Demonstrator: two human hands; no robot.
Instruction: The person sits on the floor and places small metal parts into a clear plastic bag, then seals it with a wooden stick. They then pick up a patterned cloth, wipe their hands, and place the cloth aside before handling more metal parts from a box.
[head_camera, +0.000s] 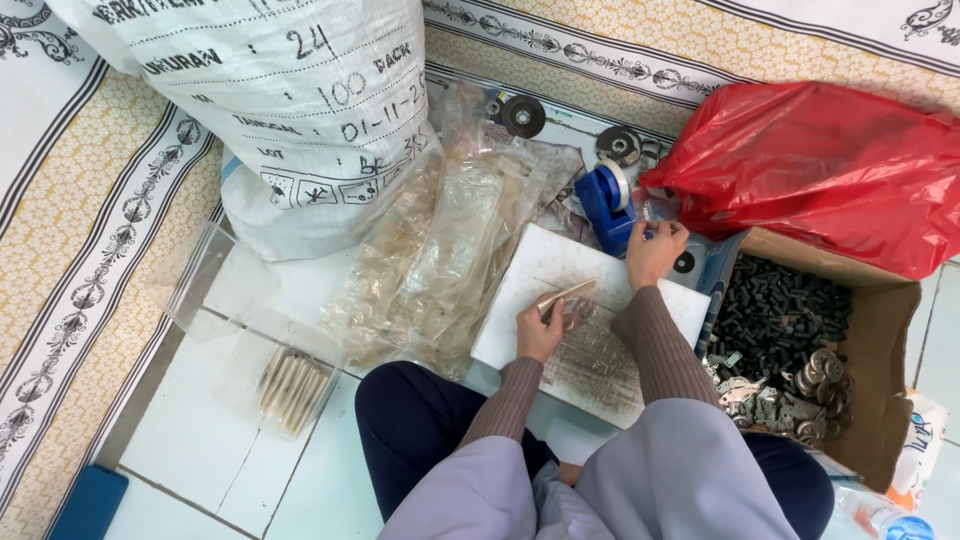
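My left hand (540, 330) holds a small clear packet (566, 297) of brownish parts over a white board (520, 310) lying across my lap. My right hand (655, 252) reaches forward to a blue tape dispenser (610, 205) and touches the tape at its front edge. A heap of clear plastic bags (440, 250) lies just left of the board.
A big white printed sack (300, 110) stands at the back left. A red plastic bag (820, 165) rests over a cardboard box (885, 330) of dark and metal parts at my right. Filled packets (292, 385) lie in a clear tray on the tiled floor. Round discs (523, 116) sit behind the dispenser.
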